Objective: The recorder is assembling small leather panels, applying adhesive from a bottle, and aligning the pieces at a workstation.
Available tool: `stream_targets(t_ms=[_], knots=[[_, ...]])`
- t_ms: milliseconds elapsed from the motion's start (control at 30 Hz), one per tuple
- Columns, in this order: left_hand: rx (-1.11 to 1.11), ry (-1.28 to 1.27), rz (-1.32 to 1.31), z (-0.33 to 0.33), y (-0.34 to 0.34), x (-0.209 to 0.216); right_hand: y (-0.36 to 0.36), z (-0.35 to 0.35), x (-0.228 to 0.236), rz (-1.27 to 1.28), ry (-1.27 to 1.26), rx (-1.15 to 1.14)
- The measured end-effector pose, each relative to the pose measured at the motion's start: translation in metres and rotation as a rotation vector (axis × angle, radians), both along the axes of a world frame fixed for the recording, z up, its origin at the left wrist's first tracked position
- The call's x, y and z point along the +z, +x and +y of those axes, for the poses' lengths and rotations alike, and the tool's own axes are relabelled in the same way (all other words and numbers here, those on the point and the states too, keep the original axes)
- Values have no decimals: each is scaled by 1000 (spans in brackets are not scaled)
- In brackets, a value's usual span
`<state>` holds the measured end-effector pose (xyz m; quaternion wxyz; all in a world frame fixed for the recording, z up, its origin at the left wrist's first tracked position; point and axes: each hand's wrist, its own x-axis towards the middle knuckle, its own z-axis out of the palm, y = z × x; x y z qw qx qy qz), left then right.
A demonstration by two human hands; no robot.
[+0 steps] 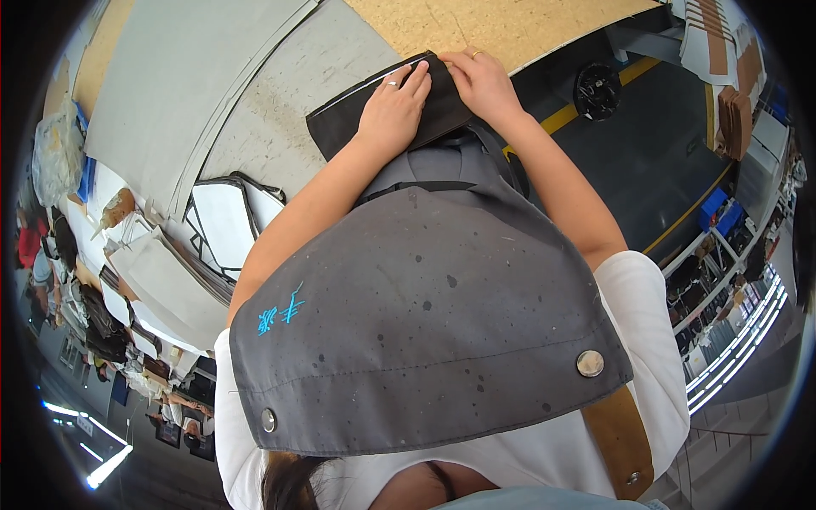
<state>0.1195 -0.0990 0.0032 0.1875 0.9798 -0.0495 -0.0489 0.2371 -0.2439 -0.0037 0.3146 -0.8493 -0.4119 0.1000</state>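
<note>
A flat black leather-like piece (344, 121) lies at the near edge of the work table, with a thin white line along its far edge. My left hand (393, 112) rests flat on top of it, fingers stretched out toward that far edge. At the piece's far right corner, my right hand (486, 85) is closed, with thumb and forefinger pinching the edge. What lies under the piece is hidden.
A yellowish board (476, 25) covers the table's far side, beside a large grey sheet (183, 76). White panels with black edging (223, 212) lie at the left. A black wheeled base (597, 91) stands on the dark floor at the right.
</note>
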Motion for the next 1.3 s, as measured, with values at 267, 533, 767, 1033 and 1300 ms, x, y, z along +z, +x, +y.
stream_targets(t_ms=[267,533,767,1033,1300], knots=[[-23,39,-19,-1,1,-1,-4,0,7,-310,-232,148],[87,-250,-39,5,-1,-2,17,-1,3,-194,-98,-57],[221,-541,56,48,-36,32,2,16,36,174,-135,320],[183,-265,117,52,-85,4,-24,41,14,65,-351,798],[257,-340,135,49,-91,-8,6,23,18,-163,-442,761]])
